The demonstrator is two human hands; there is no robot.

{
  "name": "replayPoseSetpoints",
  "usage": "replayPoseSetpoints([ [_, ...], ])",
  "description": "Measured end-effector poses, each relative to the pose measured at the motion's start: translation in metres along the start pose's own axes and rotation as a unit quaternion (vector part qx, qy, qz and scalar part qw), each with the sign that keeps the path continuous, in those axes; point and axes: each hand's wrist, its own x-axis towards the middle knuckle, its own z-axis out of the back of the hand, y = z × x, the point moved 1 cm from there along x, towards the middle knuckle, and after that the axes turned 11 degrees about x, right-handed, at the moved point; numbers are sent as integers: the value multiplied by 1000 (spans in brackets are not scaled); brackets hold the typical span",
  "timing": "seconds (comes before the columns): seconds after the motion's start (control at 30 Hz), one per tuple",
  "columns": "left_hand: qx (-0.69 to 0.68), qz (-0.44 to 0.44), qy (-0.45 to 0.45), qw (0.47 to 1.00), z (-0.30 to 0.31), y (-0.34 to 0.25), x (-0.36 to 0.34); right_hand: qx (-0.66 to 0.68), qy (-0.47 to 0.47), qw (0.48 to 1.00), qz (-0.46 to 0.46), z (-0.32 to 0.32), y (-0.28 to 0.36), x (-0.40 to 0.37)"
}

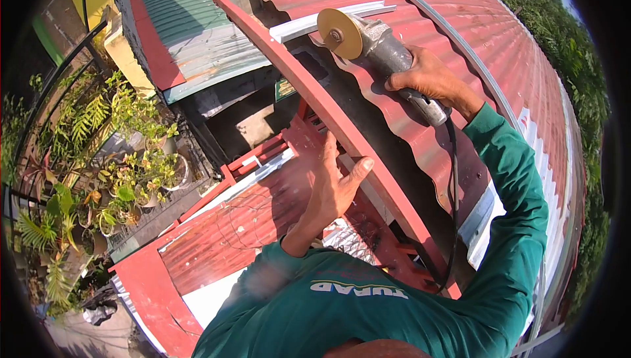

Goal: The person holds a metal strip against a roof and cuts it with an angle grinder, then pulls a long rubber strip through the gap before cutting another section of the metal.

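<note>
An angle grinder (392, 56) with a tan cutting disc (340, 33) is in my right hand (430, 79), whose fingers wrap round its grey body. The disc points up and left, above the red corrugated roof sheets (434, 128). From the grinder's rear a black cord (454, 187) hangs down toward my chest. My left hand (334, 184) is open, its fingers stretched out and thumb apart, right at the near side of a long red metal beam (302, 79). That beam runs diagonally from the upper left down to the lower right.
A white metal strip (328, 21) and a long grey bar (460, 46) lie on the roof. Between beam and wavy sheet edge runs a dark gap (374, 118). Tangled wire (358, 240) lies below my left hand. Potted plants (131, 180) line a ledge at left.
</note>
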Motion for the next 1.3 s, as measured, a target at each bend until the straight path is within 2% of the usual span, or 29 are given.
replayPoseSetpoints([
  [0.5, -29, -16, 1, 999, -3, 5, 2, -48, -19, 999, 17, 1, -4, 2],
  [0.6, -64, 7, -2, 998, -5, 7, -1, -7, -4, 1000, 10, 1, -2, 0],
  [0.7, -46, 31, 6, 998, -4, 4, -2, -22, -19, 1000, 4, 2, -2, 0],
  [0.77, 47, -17, -69, 996, -8, 8, -4, -12, -14, 1000, 0, 0, 3, -4],
  [0.8, 46, -19, -68, 996, -8, 3, -4, -2, -10, 1000, -3, 0, 5, -5],
  [0.83, 189, -97, -162, 964, -7, -10, -6, -3, -11, 1000, -3, 0, 6, -6],
  [0.87, 325, -170, -251, 896, -7, -22, -8, -7, -13, 1000, -2, 0, 5, -5],
  [0.9, 324, -170, -252, 896, -7, -30, -4, -10, -15, 1000, 1, 0, 5, -4],
  [0.97, 331, -285, -150, 887, -10, -47, 10, -19, -14, 1000, -7, -1, 7, -5],
  [1.03, 333, -265, -145, 893, -21, -61, 26, -26, -16, 999, -16, -1, 8, -7],
  [1.13, 431, -235, -97, 866, -27, -67, 52, -37, -23, 999, -9, -2, 9, -8],
  [1.3, 433, -176, -53, 883, -39, -68, 69, -31, -17, 999, 15, 2, 6, -5],
])
